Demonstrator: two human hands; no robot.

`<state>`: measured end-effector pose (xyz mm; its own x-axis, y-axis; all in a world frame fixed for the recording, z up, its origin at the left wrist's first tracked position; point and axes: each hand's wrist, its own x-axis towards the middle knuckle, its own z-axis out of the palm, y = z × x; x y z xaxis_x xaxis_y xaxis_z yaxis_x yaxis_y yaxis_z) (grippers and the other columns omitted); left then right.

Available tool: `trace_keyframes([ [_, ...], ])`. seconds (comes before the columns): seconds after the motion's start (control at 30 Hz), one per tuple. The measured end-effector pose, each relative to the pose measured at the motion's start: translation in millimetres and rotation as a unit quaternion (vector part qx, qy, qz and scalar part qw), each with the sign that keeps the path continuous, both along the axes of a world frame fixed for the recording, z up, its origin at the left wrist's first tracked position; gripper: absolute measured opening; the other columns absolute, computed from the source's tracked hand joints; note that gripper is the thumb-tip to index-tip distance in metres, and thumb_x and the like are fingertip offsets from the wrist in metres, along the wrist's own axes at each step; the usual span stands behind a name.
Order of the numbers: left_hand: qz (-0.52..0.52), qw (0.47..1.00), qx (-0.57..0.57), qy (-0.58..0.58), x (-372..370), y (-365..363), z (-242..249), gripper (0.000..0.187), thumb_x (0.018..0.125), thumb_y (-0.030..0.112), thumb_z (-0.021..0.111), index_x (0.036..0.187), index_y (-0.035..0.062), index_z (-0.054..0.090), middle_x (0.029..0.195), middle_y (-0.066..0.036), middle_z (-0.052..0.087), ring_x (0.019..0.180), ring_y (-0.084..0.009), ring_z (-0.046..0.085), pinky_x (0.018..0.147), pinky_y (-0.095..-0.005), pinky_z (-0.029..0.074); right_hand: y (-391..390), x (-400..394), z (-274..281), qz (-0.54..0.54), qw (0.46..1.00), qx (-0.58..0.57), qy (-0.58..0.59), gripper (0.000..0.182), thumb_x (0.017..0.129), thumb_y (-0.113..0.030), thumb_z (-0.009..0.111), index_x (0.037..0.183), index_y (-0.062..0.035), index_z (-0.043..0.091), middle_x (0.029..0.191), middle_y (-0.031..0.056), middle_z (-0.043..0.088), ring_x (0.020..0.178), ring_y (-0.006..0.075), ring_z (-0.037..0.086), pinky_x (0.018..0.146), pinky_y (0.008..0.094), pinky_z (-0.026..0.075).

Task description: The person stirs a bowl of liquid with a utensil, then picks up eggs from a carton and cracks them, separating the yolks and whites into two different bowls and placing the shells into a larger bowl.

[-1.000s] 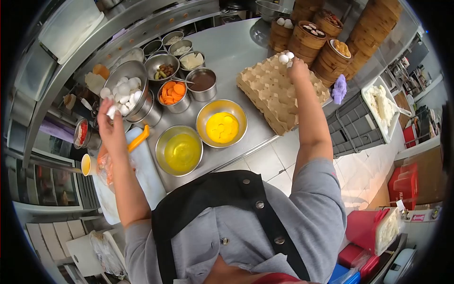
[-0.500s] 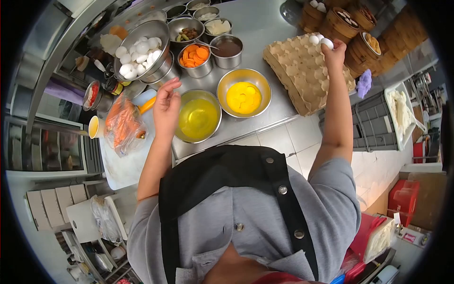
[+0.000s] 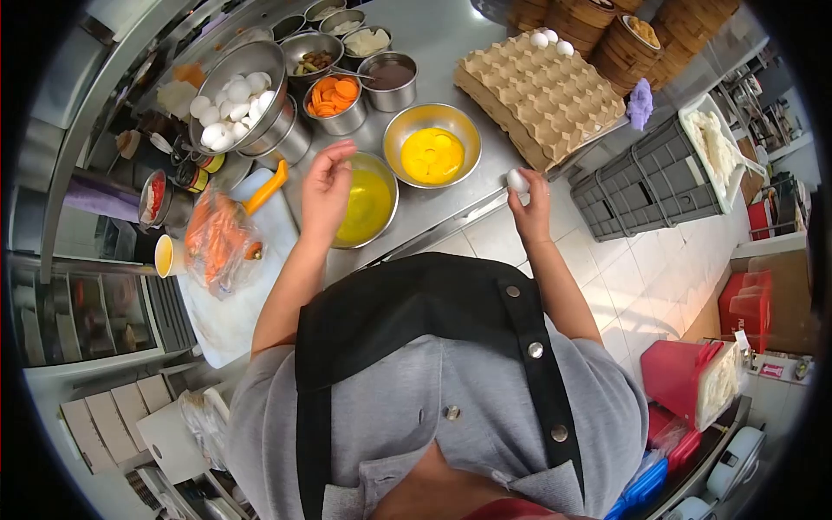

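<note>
A white egg (image 3: pixel 516 180) is pinched between the thumb and fingers of my right hand (image 3: pixel 535 208), in front of the counter edge. My left hand (image 3: pixel 325 192) hovers at the near left rim of a metal bowl of clear yellowish egg white (image 3: pixel 366 204), its fingers loosely bent and nothing visible in them. Beside that bowl stands a metal bowl (image 3: pixel 472 139) with several yolks (image 3: pixel 432 156) in it. The stacked cardboard egg trays (image 3: pixel 537 95) lie to the right, with three white eggs (image 3: pixel 565 48) at the far end.
A bowl of eggshells (image 3: pixel 230 108) sits at the back left. Nearby are sliced carrots (image 3: pixel 333 95) in a metal pot and a pot of brown sauce (image 3: pixel 388 82). Bagged carrots (image 3: pixel 221 234) and an orange-handled tool (image 3: pixel 267 188) lie on a white cutting board (image 3: pixel 217 325). Bamboo steamers (image 3: pixel 624 56) stand at the back right.
My right hand has moved from the far end of the egg trays back toward my body, carrying an egg. My left hand stays near the egg white bowl. The view has shifted slightly.
</note>
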<state>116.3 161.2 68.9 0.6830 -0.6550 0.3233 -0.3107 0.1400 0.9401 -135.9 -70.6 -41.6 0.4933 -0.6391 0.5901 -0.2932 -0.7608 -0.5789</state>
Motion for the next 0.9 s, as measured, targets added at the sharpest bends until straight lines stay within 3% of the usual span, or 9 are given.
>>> trace_keyframes([
  [0.27, -0.021, 1.0, -0.012, 0.007, -8, 2, 1, 0.023, 0.087, -0.004, 0.047, 0.105, 0.003, 0.059, 0.119, -0.006, 0.053, 0.104, -0.0109, 0.051, 0.089, -0.0229, 0.04, 2, 6, 7, 0.006, 0.995, 0.068, -0.073, 0.04, 0.074, -0.005, 0.064, 0.112, -0.0048, 0.053, 0.109, 0.0161, 0.055, 0.102, 0.0339, 0.052, 0.087, 0.0382, 0.042],
  [0.37, -0.03, 0.999, -0.004, 0.031, -10, 5, -3, 0.023, 0.087, -0.003, 0.047, 0.105, 0.0033, 0.059, 0.12, -0.006, 0.053, 0.105, -0.0107, 0.052, 0.089, -0.0233, 0.04, 1, 6, 0, 0.013, 1.0, 0.004, 0.009, 0.041, 0.074, -0.005, 0.064, 0.114, -0.0048, 0.052, 0.107, 0.016, 0.055, 0.1, 0.033, 0.053, 0.085, 0.0371, 0.044],
  [0.47, -0.054, 0.997, 0.008, 0.056, -11, 7, -6, 0.024, 0.087, -0.002, 0.048, 0.11, 0.0027, 0.056, 0.12, -0.006, 0.054, 0.108, -0.0123, 0.051, 0.093, -0.026, 0.039, 10, 12, 14, 0.005, 0.994, 0.11, -0.013, 0.041, 0.077, -0.006, 0.063, 0.117, -0.0031, 0.051, 0.106, 0.0137, 0.057, 0.097, 0.0269, 0.055, 0.083, 0.0342, 0.045],
  [0.53, -0.068, 0.996, 0.009, 0.059, -13, 4, -2, 0.026, 0.088, 0.0, 0.048, 0.114, 0.002, 0.054, 0.121, -0.007, 0.054, 0.111, -0.0139, 0.05, 0.096, -0.0285, 0.038, 23, 22, 39, 0.075, 0.896, 0.407, -0.162, 0.037, 0.081, -0.007, 0.061, 0.116, -0.0001, 0.052, 0.106, 0.0108, 0.06, 0.094, 0.0199, 0.057, 0.081, 0.0308, 0.046],
  [0.6, -0.137, 0.99, 0.027, 0.037, -19, 2, 7, 0.033, 0.087, 0.0, 0.051, 0.12, 0.0038, 0.049, 0.125, -0.005, 0.051, 0.113, -0.0138, 0.048, 0.097, -0.0289, 0.038, 38, 33, 74, 0.141, 0.849, 0.472, -0.191, 0.035, 0.084, -0.009, 0.059, 0.117, 0.0019, 0.052, 0.108, 0.009, 0.06, 0.092, 0.0159, 0.058, 0.081, 0.0292, 0.047],
  [0.67, -0.198, 0.979, 0.03, 0.027, -21, -1, 7, 0.043, 0.086, 0.0, 0.053, 0.127, 0.0094, 0.046, 0.125, -0.005, 0.05, 0.114, -0.0129, 0.046, 0.095, -0.0284, 0.04, 53, 48, 101, 0.268, 0.717, 0.614, -0.195, 0.037, 0.087, -0.012, 0.055, 0.12, 0.0035, 0.049, 0.105, 0.0114, 0.06, 0.091, 0.019, 0.06, 0.08, 0.0304, 0.05],
  [0.7, -0.185, 0.982, 0.029, 0.026, -23, -1, 10, 0.043, 0.086, 0.0, 0.053, 0.127, 0.0094, 0.046, 0.125, -0.005, 0.05, 0.114, -0.0129, 0.046, 0.095, -0.0284, 0.04, 59, 56, 112, 0.315, 0.69, 0.632, -0.157, 0.038, 0.089, -0.015, 0.054, 0.122, 0.0031, 0.048, 0.105, 0.0129, 0.06, 0.086, 0.0187, 0.061, 0.076, 0.0301, 0.051],
  [0.8, -0.25, 0.964, 0.043, 0.08, -21, 6, 15, 0.052, 0.086, 0.002, 0.054, 0.135, 0.0057, 0.036, 0.133, -0.005, 0.043, 0.118, -0.0139, 0.044, 0.099, -0.0303, 0.036, 77, 89, 136, 0.385, 0.638, 0.666, -0.042, 0.04, 0.088, -0.018, 0.057, 0.122, 0.0013, 0.047, 0.108, 0.0099, 0.06, 0.094, 0.0176, 0.06, 0.075, 0.0303, 0.052],
  [0.9, -0.312, 0.927, 0.033, 0.203, -8, 21, 11, 0.049, 0.087, 0.002, 0.05, 0.134, 0.0019, 0.037, 0.13, -0.006, 0.046, 0.116, -0.0134, 0.047, 0.1, -0.0295, 0.037, 93, 121, 131, 0.36, 0.678, 0.64, 0.025, 0.035, 0.088, -0.025, 0.059, 0.111, -0.0013, 0.049, 0.099, 0.0088, 0.06, 0.078, 0.0167, 0.062, 0.065, 0.0279, 0.053],
])
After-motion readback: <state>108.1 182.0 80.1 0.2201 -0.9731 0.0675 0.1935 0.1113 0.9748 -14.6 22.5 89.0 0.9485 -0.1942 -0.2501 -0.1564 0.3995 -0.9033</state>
